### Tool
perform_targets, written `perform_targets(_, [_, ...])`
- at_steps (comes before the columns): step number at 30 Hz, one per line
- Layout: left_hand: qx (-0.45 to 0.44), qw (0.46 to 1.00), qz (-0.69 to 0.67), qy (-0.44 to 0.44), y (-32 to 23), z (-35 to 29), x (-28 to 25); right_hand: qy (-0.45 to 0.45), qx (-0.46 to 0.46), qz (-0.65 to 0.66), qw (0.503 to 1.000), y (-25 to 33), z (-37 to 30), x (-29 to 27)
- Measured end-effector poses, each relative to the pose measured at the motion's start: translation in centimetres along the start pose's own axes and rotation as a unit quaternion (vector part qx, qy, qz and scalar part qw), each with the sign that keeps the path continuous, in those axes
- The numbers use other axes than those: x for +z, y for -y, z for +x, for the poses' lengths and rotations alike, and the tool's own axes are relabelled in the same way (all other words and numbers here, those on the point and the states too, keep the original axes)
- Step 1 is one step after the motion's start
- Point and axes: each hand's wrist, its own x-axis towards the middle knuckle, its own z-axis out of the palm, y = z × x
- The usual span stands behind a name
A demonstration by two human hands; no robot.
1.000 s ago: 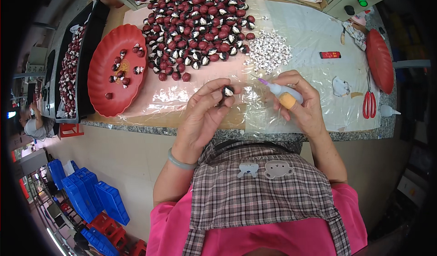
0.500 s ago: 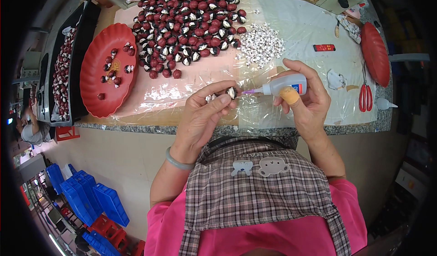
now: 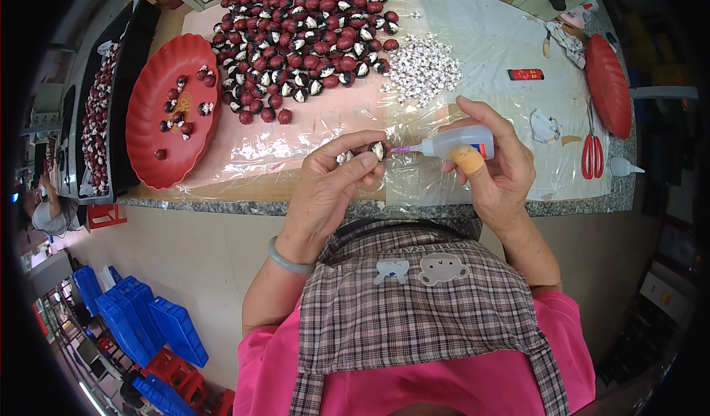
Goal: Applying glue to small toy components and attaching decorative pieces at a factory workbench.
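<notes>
Head view, bottle, red dish left, scissors right

Observed translucent bottle held near level, purple tip pointed left at dark ball with white patch facing tip. Cannot confirm contact. Noted small white piece left of ball.

Workshop, blue crates, heaped balls
</notes>
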Motion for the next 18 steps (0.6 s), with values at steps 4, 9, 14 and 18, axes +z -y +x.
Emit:
perform_targets(4, [-0.001, 1.0, -0.001, 0.005, 0.06, 0.03, -0.08, 0.0, -0.001, -0.027, 1.0, -0.06, -0.11, 0.06])
perform_targets(9, [0.009, 1.0, 0.011, 0.004, 0.31, 0.09, -0.13, 0.002, -0.012, -0.065, 0.998, -0.03, -0.15, -0.01])
perform_targets(14, [-0.005, 1.0, 0.015, 0.005, 0.3, 0.13, -0.09, -0.02, -0.001, -0.079, 0.997, 0.8, -0.03, 0.3])
perform_targets(18, [0.001, 1.0, 0.017, 0.01, 0.41, 0.2, -0.12, -0.007, -0.024, -0.095, 0.995, 0.78, -0.1, 0.12])
